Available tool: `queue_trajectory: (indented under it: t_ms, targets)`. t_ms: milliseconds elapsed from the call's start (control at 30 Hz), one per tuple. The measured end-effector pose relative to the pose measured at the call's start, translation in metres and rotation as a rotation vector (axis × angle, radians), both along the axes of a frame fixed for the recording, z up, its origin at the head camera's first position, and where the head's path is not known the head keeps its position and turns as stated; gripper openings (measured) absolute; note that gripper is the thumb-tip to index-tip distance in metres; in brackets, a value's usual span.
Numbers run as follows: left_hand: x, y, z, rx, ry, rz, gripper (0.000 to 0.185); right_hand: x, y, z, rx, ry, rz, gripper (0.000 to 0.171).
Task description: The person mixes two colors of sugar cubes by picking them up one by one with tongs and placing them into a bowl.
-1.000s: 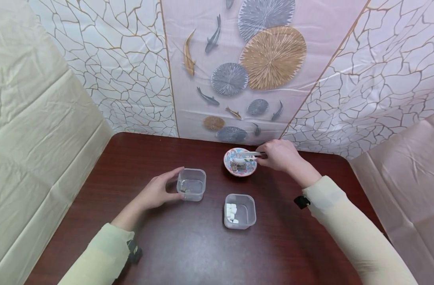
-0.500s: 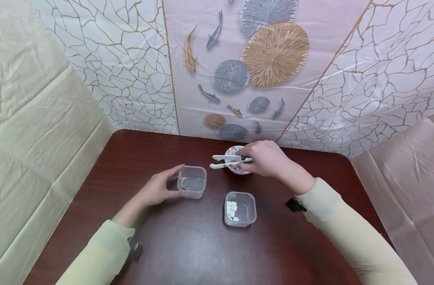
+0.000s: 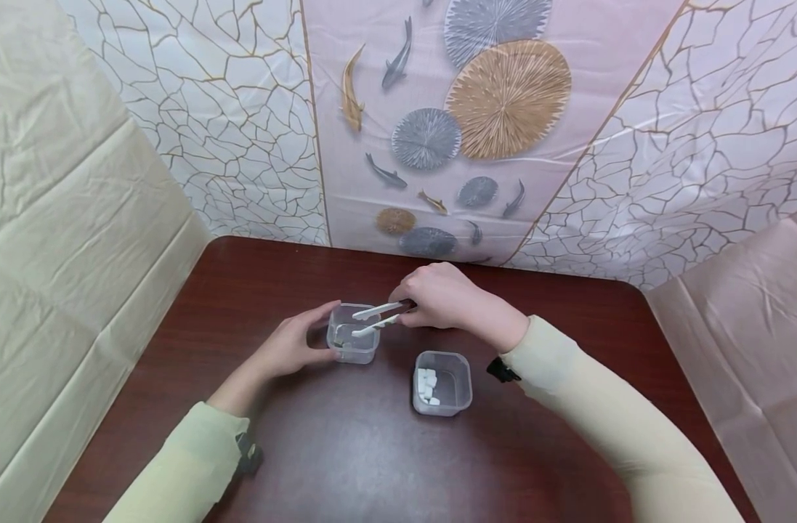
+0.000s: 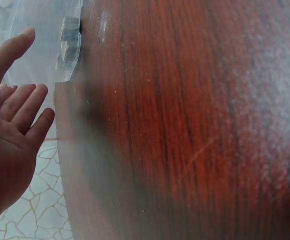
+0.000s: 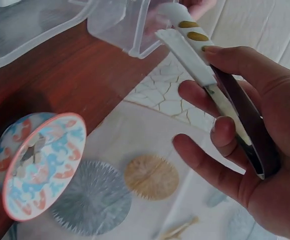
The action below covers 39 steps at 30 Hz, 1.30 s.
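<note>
My left hand holds the left side of a clear square plastic container, thumb along the near side and fingers at the far one. A few small greyish pieces lie inside, against its wall. In my right hand are tongs with white tips and dark handles, pinched between thumb and fingers. Their tips stand apart over this container, and nothing shows between them. A patterned red and blue bowl with small brownish-grey pieces appears in the right wrist view; in the head view my right hand hides it.
A second clear container, with several white cubes at its left side, stands right of and nearer than the first. The dark red-brown table ends at a patterned cloth backdrop, with plain cloth at both sides.
My right hand has carried the tongs leftward from the bowl to over the left container. The tong tips came into view and stand apart. My left hand has stayed at its container.
</note>
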State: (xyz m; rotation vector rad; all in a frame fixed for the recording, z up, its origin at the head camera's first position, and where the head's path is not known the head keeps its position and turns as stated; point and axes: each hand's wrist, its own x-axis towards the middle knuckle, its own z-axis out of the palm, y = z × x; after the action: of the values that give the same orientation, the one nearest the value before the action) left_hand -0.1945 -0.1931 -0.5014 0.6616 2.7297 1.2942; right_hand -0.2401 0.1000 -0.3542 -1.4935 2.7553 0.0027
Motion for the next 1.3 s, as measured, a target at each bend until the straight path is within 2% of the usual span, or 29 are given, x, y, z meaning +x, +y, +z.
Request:
queue_trajectory:
  t_ms: [133, 700, 867, 1300]
  targets:
    - [0.0, 0.001, 0.0, 0.001, 0.001, -0.001, 0.092, -0.003, -0.013, 0.0, 0.069, -0.026, 0.01, 0.004]
    - [0.0, 0.002, 0.001, -0.004, -0.014, -0.001, 0.093, -0.001, -0.051, -0.017, 0.259, 0.01, -0.015, 0.011]
    - [0.0, 0.001, 0.0, -0.003, -0.001, -0.005, 0.092, -0.002, -0.05, -0.022, 0.239, 0.035, -0.016, 0.013]
    - [0.0, 0.001, 0.0, 0.016, 0.002, -0.01, 0.091, -0.003, -0.043, -0.035, 0.11, 0.182, 0.039, 0.014]
